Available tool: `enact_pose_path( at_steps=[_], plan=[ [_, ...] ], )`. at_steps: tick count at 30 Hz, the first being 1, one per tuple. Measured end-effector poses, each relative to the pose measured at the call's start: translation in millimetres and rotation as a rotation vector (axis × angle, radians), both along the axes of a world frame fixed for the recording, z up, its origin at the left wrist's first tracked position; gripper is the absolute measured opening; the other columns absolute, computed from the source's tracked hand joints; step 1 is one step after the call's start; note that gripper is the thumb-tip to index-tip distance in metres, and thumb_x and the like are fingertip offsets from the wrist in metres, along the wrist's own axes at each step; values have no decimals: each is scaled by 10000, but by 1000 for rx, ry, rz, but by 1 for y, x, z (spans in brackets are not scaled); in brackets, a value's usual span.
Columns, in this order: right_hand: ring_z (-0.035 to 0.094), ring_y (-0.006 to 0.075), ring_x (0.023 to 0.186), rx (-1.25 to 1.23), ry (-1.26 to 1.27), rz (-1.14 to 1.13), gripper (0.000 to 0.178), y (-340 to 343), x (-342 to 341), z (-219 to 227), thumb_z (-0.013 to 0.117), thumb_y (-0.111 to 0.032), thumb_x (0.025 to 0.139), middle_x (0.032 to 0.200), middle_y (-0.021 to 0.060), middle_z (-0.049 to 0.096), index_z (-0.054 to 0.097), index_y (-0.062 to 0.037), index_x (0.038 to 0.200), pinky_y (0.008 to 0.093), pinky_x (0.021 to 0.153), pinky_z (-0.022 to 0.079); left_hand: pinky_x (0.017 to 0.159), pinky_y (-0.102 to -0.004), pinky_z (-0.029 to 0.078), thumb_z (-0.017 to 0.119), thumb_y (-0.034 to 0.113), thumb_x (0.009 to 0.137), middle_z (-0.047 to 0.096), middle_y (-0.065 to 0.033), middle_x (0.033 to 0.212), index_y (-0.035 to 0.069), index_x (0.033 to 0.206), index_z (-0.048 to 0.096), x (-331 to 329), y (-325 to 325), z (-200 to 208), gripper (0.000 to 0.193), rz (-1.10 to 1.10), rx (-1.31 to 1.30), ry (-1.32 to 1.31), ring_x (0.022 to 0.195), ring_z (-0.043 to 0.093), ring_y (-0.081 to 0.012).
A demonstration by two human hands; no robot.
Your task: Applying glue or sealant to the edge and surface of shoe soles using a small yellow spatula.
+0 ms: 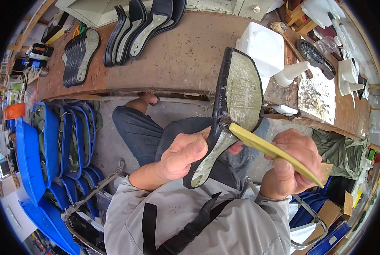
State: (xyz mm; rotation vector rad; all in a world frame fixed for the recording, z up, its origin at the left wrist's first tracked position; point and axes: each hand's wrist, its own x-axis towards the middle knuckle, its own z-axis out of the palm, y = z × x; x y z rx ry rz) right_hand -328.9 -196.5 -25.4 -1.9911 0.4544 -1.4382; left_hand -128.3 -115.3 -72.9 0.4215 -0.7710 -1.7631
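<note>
Speckled brown bench (pixel 177 63); left fingers (pixel 193 149) clamped on rough, curved sole (pixel 242 93); right fingers (pixel 283 168) pinching flat yellow strip (pixel 258 143).

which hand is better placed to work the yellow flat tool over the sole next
Probably the right: the right hand grips the yellow flat tool, its tip appearing at the narrowing of the sole, which the left hand holds.

No text could be read with certainty; only faint marks (pixel 175 208), perhaps lettering, stood on the grey shirt (pixel 249 225) just left of the diagonal black strap (pixel 202 217).
</note>
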Motion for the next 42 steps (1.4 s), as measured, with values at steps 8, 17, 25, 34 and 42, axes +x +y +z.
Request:
enact_pose_path(
  at_steps=[8, 17, 25, 34, 42],
  plan=[
    [630, 220, 514, -137, -16, -18, 200, 15, -3, -7, 730, -20, 734, 707, 177, 633, 627, 95, 861, 312, 424, 503, 1087, -398, 312, 343, 355, 1034, 459, -221, 1362, -125, 1371, 365, -6, 5, 14, 586, 19, 80, 37, 1260, 454, -280],
    [622, 220, 498, -133, -25, -20, 212, 32, -3, -9, 735, -30, 727, 702, 174, 634, 624, 97, 855, 311, 424, 510, 1106, -521, 311, 340, 515, 984, 417, -253, 1396, 22, 1463, 268, -19, 4, 35, 692, 58, 213, 70, 1276, 453, -353],
    [623, 208, 498, -107, -36, 27, 206, 42, -3, -6, 748, -44, 720, 677, 164, 638, 632, 85, 832, 298, 408, 497, 1096, -519, 322, 335, 492, 991, 417, -273, 1385, 30, 1461, 271, -21, 1, 44, 662, 122, 122, 37, 1254, 469, -367],
    [591, 192, 473, -113, 3, 186, 187, 44, -6, -1, 737, -65, 741, 651, 139, 630, 634, 71, 818, 287, 415, 481, 1073, -491, 358, 299, 498, 998, 451, -275, 1353, -20, 1426, 322, -24, -2, 52, 673, 182, 112, -3, 1223, 497, -362],
    [581, 166, 482, -182, 57, 281, 144, 42, -8, 9, 711, -103, 757, 600, 73, 608, 621, 9, 748, 290, 428, 470, 1057, -474, 381, 263, 461, 1013, 514, -258, 1300, -49, 1366, 413, -29, -6, 50, 638, 310, 90, 70, 1182, 532, -343]
  ],
)
